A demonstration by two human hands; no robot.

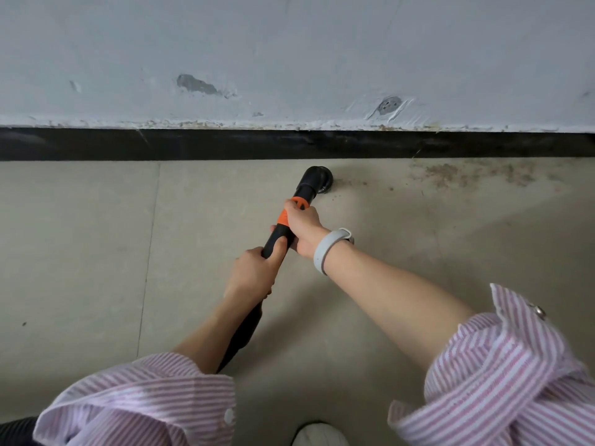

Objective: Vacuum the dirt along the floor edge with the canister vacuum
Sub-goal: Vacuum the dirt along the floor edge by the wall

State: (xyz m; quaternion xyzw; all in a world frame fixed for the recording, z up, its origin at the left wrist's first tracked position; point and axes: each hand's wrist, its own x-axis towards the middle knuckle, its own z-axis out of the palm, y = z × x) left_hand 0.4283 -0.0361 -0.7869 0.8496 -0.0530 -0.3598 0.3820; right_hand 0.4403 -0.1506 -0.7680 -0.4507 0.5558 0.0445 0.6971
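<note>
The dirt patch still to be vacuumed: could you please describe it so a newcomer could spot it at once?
Follow the black baseboard rightwards past the vacuum nozzle. On the beige floor just below it lies the dirt patch, a brown speckled scatter, unlike the clean tiles to the left.

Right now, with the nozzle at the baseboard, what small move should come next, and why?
Probably slide the nozzle rightward along the baseboard: the dirt lies just to its right, while the floor to its left looks clean. Both the left hand and right hand grip the wand.

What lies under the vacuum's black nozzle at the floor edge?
The vacuum nozzle covers its own patch of floor, so nothing beneath shows. Brown dirt lies uncovered to its right.
</note>
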